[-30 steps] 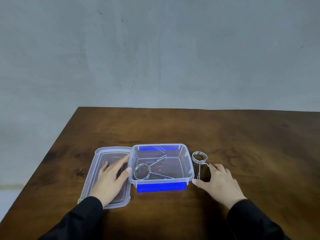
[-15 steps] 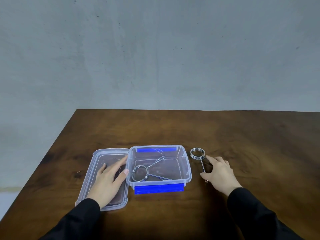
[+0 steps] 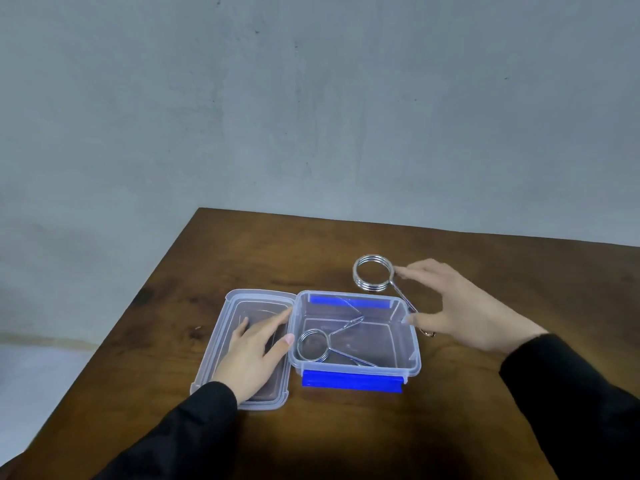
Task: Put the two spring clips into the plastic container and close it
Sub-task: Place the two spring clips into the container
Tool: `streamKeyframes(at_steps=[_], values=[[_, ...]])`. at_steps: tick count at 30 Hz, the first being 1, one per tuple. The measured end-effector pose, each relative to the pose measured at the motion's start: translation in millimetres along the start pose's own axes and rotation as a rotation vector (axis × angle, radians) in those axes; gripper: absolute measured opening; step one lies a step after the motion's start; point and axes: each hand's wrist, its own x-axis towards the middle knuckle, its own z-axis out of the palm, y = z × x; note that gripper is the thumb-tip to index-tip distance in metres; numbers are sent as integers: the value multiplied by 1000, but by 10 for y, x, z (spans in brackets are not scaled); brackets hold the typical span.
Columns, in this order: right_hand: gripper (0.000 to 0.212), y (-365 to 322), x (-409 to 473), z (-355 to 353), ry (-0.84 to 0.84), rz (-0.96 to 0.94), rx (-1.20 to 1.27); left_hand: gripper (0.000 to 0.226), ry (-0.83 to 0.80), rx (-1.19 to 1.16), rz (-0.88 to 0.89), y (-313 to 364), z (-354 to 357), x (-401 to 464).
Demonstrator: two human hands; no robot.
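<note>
— While one spring clip (image 3: 327, 346) lies already inside the plastic container (image 3: 353, 332), where is the other one?

— The second spring clip (image 3: 373, 274) is in my right hand (image 3: 460, 306), lifted above the table (image 3: 346, 438), just behind the right far corner of the container. I pinch its thin wire handles between thumb and forefinger; the other fingers are spread loosely. The coil points away to the left.

— So which step is this?

— I judge it is the carrying of the second clip to the box. The box is open and the lid (image 3: 242, 344) lies beside it on the left, touching its wall.

— And your left hand (image 3: 256, 355)?

— It rests flat on the lid, fingers open, holding nothing.

— What does the next move need?

— I think I must bring the clip over the rim and lower it beside the first one, flat enough that the lid can close later.
</note>
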Motion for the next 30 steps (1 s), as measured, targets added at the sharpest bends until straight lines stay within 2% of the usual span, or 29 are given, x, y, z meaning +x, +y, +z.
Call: streamKeyframes(at_steps=[4, 8, 22, 30], values=[[72, -219, 295, 263, -284, -99, -162, 46, 28, -2, 37, -24, -2, -1], [68, -328, 443, 541, -395, -110, -225, 47, 27, 7, 72, -114, 23, 48], [67, -213, 440, 934, -432, -127, -215, 58, 25, 30, 80, -205, 65, 94], [65, -204, 446, 971, -416, -96, -196, 53, 29, 49, 60, -172, 57, 87]])
